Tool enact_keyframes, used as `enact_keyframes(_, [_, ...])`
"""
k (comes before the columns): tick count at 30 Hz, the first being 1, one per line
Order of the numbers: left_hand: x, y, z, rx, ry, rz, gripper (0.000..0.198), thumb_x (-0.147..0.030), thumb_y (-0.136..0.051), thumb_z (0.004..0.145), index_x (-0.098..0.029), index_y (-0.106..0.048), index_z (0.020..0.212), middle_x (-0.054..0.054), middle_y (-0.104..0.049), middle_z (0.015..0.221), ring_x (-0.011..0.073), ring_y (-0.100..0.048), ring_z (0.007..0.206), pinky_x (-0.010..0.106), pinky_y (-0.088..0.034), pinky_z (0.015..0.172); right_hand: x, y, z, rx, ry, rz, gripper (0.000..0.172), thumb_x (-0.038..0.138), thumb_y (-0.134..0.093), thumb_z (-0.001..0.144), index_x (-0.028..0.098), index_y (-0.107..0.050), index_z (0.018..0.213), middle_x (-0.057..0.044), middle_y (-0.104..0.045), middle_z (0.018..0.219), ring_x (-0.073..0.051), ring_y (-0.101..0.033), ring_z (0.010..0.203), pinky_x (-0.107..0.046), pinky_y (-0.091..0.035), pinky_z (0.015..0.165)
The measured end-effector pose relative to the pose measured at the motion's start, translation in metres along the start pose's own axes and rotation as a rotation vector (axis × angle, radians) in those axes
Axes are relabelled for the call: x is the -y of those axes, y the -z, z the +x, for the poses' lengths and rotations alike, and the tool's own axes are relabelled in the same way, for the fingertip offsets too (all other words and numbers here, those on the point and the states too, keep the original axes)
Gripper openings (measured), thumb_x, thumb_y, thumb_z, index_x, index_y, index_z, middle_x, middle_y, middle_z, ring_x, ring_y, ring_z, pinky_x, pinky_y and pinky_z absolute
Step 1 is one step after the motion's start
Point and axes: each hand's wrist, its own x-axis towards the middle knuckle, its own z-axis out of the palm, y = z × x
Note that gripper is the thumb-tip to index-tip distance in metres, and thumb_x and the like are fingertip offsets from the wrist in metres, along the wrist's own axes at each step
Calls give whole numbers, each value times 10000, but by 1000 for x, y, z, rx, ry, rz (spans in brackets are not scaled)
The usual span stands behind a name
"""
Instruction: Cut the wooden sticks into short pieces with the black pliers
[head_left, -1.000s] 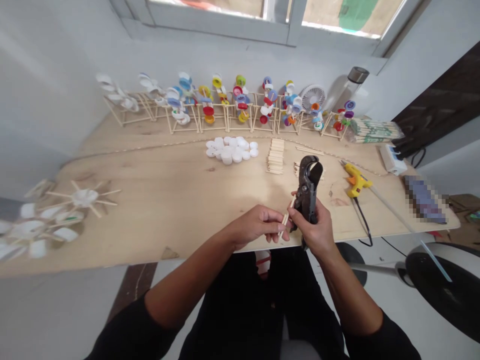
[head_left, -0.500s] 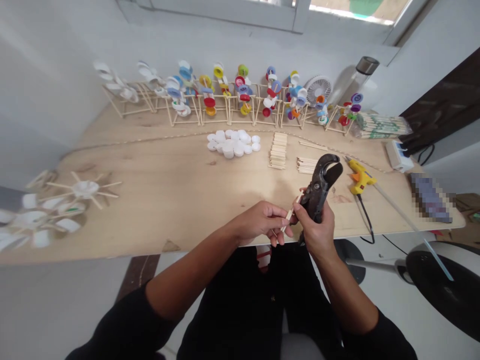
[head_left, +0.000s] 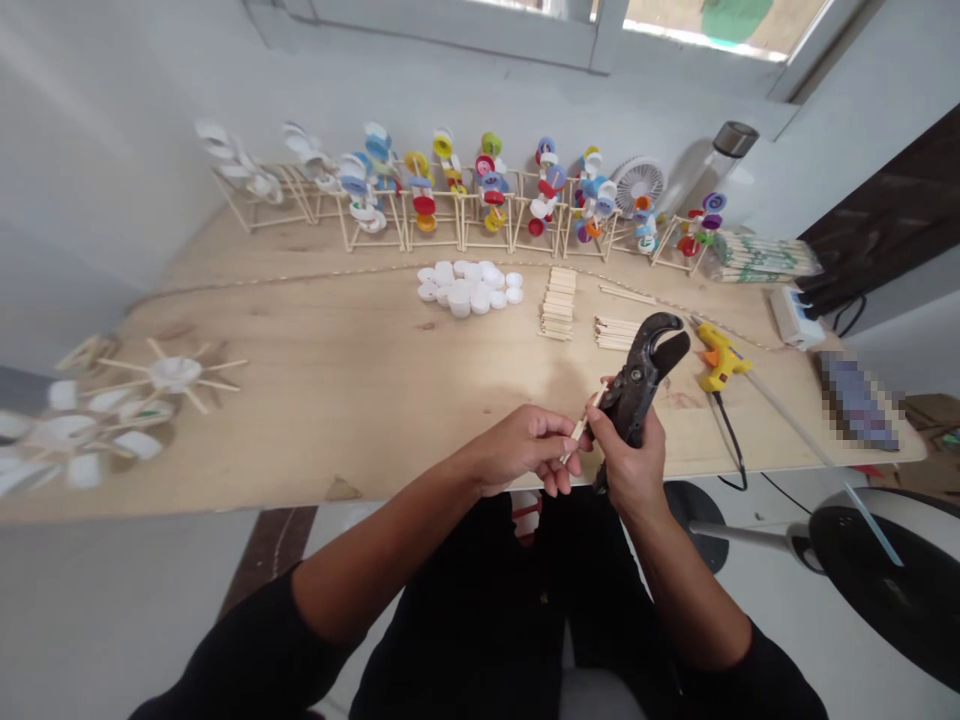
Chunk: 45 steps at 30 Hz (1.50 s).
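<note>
My right hand [head_left: 636, 452] is closed around a black pipe cutter [head_left: 634, 385], its curved jaw pointing up and away from me. Between the fingers of my left hand [head_left: 536, 448] are a few thin wooden sticks [head_left: 579, 428], held at a slant. Their upper ends reach the thumb of my right hand, beside the cutter. Beyond the hands lie a stack of short cut sticks [head_left: 557, 303] and a second bundle of sticks [head_left: 616, 333]. White bottle caps [head_left: 471, 288] are heaped left of the stack.
Stick frames with coloured cap wheels [head_left: 491, 190] line the wall. A yellow glue gun [head_left: 721, 358], power strip [head_left: 796, 318] and bagged sticks [head_left: 763, 258] are at right. Stick-and-cap wheels [head_left: 174, 374] lie at left. A small fan [head_left: 637, 186] stands by a bottle [head_left: 712, 165].
The view has shifted slightly. Both hands keep nearly the same pose, still holding the sticks and the pipe cutter.
</note>
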Motion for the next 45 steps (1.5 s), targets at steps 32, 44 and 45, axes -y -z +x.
enact_keyframes(32, [-27, 30, -20, -246, -187, 200, 257, -310, -570, 732, -90, -571, 866, 26, -584, 646, 74, -533, 465, 185, -423, 446, 1, 28, -2, 314, 85, -282, 399, 265, -536, 750, 227, -444, 1137, -12, -567, 834, -150, -542, 696, -259, -456, 617])
enact_keyframes(44, [-47, 29, -27, -263, -233, 363, 212, -288, -525, 751, -94, -573, 821, 23, -581, 627, 79, -534, 460, 188, -419, 435, 0, 34, 3, 404, 57, -212, 274, 293, -542, 760, 201, -483, 1011, -38, -607, 860, -189, -580, 804, -286, -472, 678])
enact_keyframes(45, [-50, 28, -27, -269, -239, 395, 202, -279, -516, 755, -94, -572, 816, 20, -577, 623, 78, -532, 459, 186, -418, 433, 1, 34, 3, 413, 50, -225, 269, 298, -533, 767, 199, -479, 1011, -33, -605, 846, -184, -579, 787, -280, -468, 665])
